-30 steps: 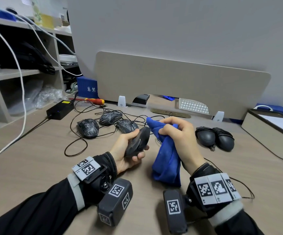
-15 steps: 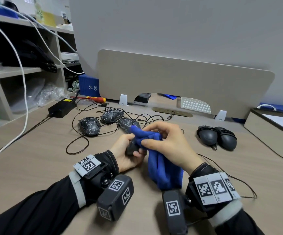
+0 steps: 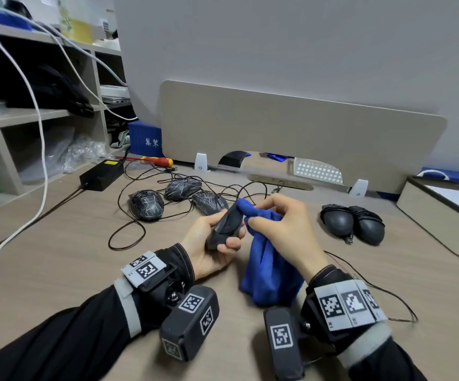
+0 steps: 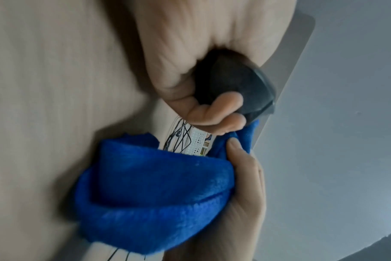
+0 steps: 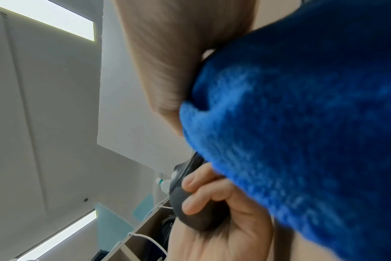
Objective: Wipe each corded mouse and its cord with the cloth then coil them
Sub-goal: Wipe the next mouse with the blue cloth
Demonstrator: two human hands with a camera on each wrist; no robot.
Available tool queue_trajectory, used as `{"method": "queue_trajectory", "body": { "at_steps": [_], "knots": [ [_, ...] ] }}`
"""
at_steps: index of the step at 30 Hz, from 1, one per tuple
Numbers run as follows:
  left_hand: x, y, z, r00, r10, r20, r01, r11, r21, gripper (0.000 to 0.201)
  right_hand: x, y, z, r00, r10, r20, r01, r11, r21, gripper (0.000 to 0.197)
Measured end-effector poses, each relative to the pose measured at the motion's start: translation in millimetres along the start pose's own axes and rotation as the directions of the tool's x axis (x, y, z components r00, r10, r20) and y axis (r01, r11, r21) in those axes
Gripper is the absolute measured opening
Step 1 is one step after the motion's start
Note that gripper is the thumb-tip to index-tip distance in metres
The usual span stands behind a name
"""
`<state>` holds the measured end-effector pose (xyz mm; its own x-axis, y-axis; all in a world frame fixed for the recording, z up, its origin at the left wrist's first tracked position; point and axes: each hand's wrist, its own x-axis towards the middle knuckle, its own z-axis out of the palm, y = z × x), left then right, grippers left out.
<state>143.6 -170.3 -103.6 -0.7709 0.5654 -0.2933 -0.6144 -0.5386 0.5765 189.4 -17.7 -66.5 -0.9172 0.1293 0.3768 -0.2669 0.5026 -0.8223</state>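
Left hand, centre of head view: fingers curled round smooth dark grey corded mouse, lifted off pale wood-grain table. Right hand, at 3 o'clock of that mouse: fingers pinching bunched blue fleece cloth, upper fold pressed on mouse nose, lower folds hanging to table. At 10 o'clock of hands: three black mice with white web pattern, thin black cords loose and tangled on table. At 3 o'clock: two plain black mice, side by side, touching, cords wound round bodies. At 11 o'clock, further back: black power brick; red-and-yellow screwdriver.
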Motion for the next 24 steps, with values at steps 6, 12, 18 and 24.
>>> {"method": "queue_trajectory", "body": {
  "at_steps": [6,12,18,24],
  "knots": [
    [4.8,-0.5,-4.4,0.999,0.002,0.034,-0.003,1.000,0.023,0.031,-9.7,-10.5,8.3,0.975,-0.046,0.216,-0.019,0.958,0.287,0.015],
    [-6.2,-8.5,11.1,0.997,0.067,0.031,-0.073,0.948,0.311,0.033,10.5,18.3,-5.0,0.964,0.111,-0.241,-0.070,0.983,0.171,0.011],
    [-2.2,-12.8,3.1,0.946,0.264,0.186,-0.315,0.883,0.349,0.058,10.3,10.2,-12.1,0.983,0.032,-0.181,0.013,0.971,0.240,0.008],
    [3.4,-16.6,-1.5,0.873,0.450,0.186,-0.476,0.710,0.519,0.051,6.0,2.3,-11.5,0.991,-0.088,-0.105,0.108,0.974,0.200,0.006]
  ]
}}
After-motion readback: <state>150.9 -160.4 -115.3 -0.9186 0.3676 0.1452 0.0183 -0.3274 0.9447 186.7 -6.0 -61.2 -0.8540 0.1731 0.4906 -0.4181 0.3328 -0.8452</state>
